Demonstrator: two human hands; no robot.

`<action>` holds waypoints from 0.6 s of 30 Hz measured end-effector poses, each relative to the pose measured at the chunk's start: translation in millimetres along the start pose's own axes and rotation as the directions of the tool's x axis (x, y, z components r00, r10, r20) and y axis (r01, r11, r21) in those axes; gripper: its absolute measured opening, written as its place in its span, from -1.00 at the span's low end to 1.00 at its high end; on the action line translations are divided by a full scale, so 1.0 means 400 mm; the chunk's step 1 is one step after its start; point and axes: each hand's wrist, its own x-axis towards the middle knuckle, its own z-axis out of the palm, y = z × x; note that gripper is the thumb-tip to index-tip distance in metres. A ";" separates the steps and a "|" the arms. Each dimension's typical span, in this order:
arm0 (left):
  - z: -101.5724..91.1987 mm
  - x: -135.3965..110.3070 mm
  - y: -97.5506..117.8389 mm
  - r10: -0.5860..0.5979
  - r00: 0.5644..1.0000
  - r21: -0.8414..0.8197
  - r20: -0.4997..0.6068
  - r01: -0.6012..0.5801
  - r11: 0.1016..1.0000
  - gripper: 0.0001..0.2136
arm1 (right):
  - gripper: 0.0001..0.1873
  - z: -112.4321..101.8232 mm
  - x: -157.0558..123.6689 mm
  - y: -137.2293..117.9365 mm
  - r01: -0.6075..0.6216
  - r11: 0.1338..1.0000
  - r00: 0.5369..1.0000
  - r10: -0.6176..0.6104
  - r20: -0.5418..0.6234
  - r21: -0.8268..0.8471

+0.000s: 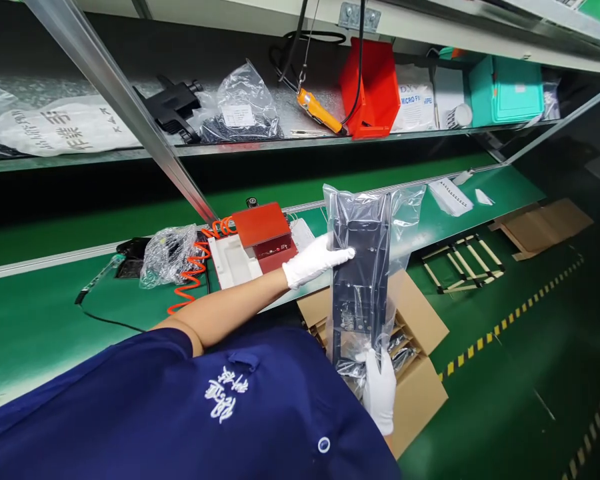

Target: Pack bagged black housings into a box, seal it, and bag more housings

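Note:
A long black metal panel in a clear plastic bag (pixel 361 267) is held upright above an open cardboard box (pixel 425 313) beside the bench. My left hand (pixel 314 261), in a white glove, grips the bag's left edge near the top, fingers laid across its front. My right hand (pixel 380 392), also gloved, is closed around the bag's lower end just over the box. More bagged dark parts (pixel 405 347) lie inside the box.
On the green bench are a red device (pixel 265 230), a white tray (pixel 233 261), an orange coiled hose (pixel 196 270) and a crumpled plastic bag (pixel 167 255). The shelf above holds a red bin (pixel 376 87), a teal case (pixel 506 88) and a yellow screwdriver (pixel 319 111). A wooden frame (pixel 463 261) and flat cardboard (pixel 543 225) lie on the floor.

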 end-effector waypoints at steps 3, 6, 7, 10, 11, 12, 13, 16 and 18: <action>0.012 -0.009 0.010 -0.022 1.000 0.007 0.004 0.022 1.000 -0.55 | -0.39 -0.007 -0.015 -0.011 -0.074 0.996 0.997 0.072 0.033 0.042; 0.025 -0.036 0.007 -0.026 0.997 0.033 0.068 0.024 0.999 -0.47 | -0.43 -0.013 -0.027 -0.021 -0.043 0.999 0.998 0.042 0.049 0.029; 0.029 -0.047 0.001 -0.027 0.996 0.061 0.090 0.022 0.998 -0.41 | -0.45 -0.015 -0.031 -0.024 -0.028 0.999 0.998 0.027 0.054 0.018; 0.043 -0.070 -0.028 -0.018 0.995 0.151 0.101 0.003 0.989 -0.25 | -0.47 -0.024 -0.041 -0.041 -0.002 1.000 0.998 0.002 0.070 0.011; 0.046 -0.074 -0.038 -0.010 0.996 0.167 0.085 -0.005 0.986 -0.23 | -0.48 -0.027 -0.045 -0.050 -0.008 1.000 0.997 0.006 0.071 0.023; 0.049 -0.076 -0.047 0.001 0.998 0.175 0.070 -0.014 0.985 -0.22 | -0.48 -0.030 -0.049 -0.060 -0.015 0.999 0.997 0.012 0.071 0.035; 0.050 -0.078 -0.053 0.012 0.998 0.175 0.059 -0.022 0.984 -0.23 | -0.49 -0.033 -0.054 -0.073 -0.026 0.998 0.997 0.023 0.068 0.052; 0.056 -0.088 -0.059 0.019 0.996 0.143 0.082 -0.031 0.989 -0.24 | -0.51 -0.042 -0.071 -0.118 -0.066 0.990 0.994 0.055 0.095 0.124; 0.066 -0.105 -0.059 0.006 0.993 0.137 0.120 -0.022 0.990 -0.22 | -0.53 -0.044 -0.082 -0.147 -0.091 0.974 0.988 0.063 0.138 0.205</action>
